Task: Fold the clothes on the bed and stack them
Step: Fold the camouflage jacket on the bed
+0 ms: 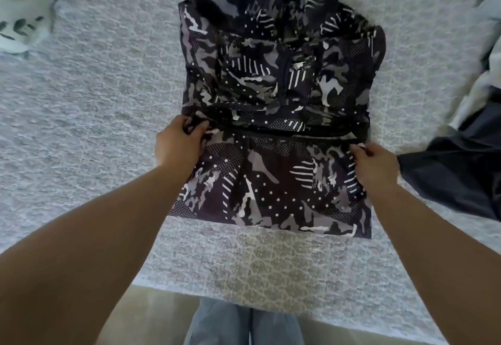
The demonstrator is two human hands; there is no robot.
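Two bare hands grip a black, grey and white camouflage-patterned garment [279, 95] that lies spread on the bed [95, 116], which is covered by a pale grey textured bedspread. The left hand [179, 141] has its fingers [199, 127] curled round the garment's dark hem at the left edge, and the right hand [376, 165] pinches the same hem at the right edge. The lower part of the garment is doubled up over itself, with the hem running straight between the hands. A dark navy cloth [455, 171] lies just right of the right hand, touching the bed. A white pillow with green leaf print [24, 16] sits at the far left.
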